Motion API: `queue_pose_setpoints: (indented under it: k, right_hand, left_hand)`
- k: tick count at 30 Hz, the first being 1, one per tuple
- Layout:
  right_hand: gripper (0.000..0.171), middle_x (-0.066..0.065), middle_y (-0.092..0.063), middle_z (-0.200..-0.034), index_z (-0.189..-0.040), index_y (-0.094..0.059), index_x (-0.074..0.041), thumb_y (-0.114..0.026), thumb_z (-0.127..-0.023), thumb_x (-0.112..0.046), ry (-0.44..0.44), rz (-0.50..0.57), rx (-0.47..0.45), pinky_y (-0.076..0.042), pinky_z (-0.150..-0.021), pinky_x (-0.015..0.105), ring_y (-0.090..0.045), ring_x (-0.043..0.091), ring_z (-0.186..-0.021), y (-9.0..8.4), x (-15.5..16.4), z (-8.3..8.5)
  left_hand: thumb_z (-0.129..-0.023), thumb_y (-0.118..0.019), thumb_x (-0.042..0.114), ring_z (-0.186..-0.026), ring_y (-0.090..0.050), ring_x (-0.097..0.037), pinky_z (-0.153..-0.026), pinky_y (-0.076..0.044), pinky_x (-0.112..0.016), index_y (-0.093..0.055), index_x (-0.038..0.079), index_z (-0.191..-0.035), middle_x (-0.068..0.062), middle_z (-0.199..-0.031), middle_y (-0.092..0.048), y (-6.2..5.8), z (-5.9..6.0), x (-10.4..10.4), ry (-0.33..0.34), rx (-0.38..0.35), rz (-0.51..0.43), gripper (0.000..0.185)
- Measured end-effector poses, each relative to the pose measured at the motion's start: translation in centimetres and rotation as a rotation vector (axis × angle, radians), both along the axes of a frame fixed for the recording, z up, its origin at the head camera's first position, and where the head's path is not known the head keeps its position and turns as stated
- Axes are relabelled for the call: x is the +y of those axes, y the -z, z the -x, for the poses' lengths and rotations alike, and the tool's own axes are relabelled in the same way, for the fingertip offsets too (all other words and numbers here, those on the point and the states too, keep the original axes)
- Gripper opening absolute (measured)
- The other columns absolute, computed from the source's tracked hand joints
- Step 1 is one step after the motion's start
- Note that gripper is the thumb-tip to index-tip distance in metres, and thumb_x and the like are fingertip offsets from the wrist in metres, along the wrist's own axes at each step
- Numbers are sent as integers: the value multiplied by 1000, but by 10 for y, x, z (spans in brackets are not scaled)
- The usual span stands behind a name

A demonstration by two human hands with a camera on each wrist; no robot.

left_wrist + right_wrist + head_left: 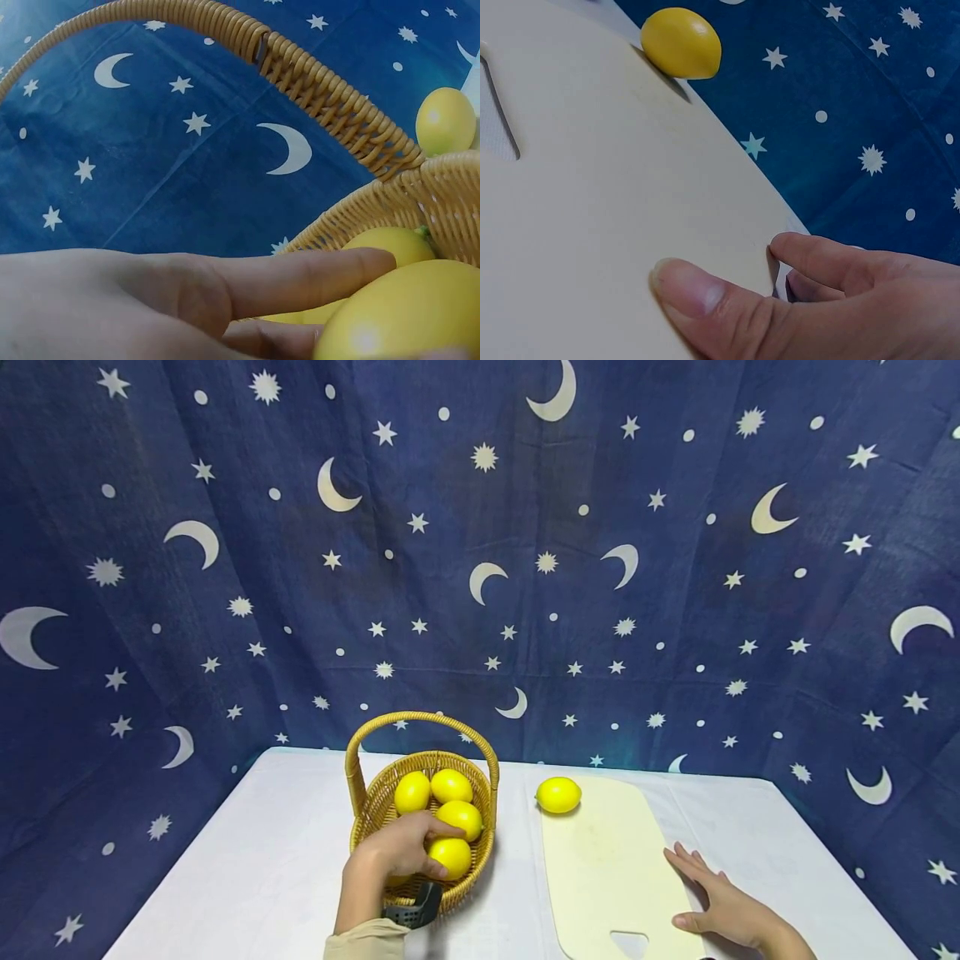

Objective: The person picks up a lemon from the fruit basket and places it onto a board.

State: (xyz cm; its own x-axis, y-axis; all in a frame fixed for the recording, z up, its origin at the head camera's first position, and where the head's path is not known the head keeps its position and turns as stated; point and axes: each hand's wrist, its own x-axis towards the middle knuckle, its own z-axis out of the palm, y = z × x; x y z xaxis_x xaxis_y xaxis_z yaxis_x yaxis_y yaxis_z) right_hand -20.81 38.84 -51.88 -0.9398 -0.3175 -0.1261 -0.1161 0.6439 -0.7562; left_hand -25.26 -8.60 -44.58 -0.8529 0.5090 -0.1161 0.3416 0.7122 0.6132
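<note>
Your left hand (pixel 401 852) is down in the near side of the round woven wicker basket (pixel 375 810), fingers curled over the nearest smooth yellow lemon (pixel 452 857). The left wrist view shows that lemon sitting against the palm, index finger laid along its top. Its long axis looks to run roughly left to right; hard to be sure under the fingers.

Your right hand (pixel 723 902) lies flat, fingers spread, on the near right edge of the pale cream plastic cutting board (pixel 600 877), thumb pressed on its surface. It holds nothing.

Three more yellow lemons sit further back in the basket, just beyond your grip. The arched handle (pixel 420 720) crosses above them.

From the gripped lemon the board lies to the right, on the white-covered worktop (pixel 270 860). A single yellow lemon (pixel 558 794) rests at the board's far left corner, well apart from both hands. The left hand is much nearer to the basket fruit.
</note>
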Motion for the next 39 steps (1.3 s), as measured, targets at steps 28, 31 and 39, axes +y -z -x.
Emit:
queue_pose_setpoints:
  k: [28,31,39]
  right_hand:
    - [91,42,-2,-146,-142,-27,10,-77,-75,-25,14,-35,8,14,-91,79,10,65,-128,-1,1,-1]
    - [91,42,-3,-146,-142,-28,10,-77,-75,-26,12,-41,19,13,-91,80,9,66,-128,0,1,0]
    - [90,43,-4,-146,-142,-29,10,-77,-74,-25,2,-25,36,13,-91,80,9,67,-128,1,0,1]
  left_hand:
    - [-63,-85,9,-93,-55,-17,-85,-47,-41,-65,19,-105,0,-103,-64,-9,-6,17,-35,29,45,48]
    - [-63,-85,9,-92,-55,-17,-85,-47,-40,-65,20,-104,1,-103,-64,-7,-5,16,-23,29,33,46]
    - [-65,-85,10,-92,-55,-17,-84,-47,-41,-65,20,-104,1,-103,-64,-6,-4,11,-17,3,-2,45]
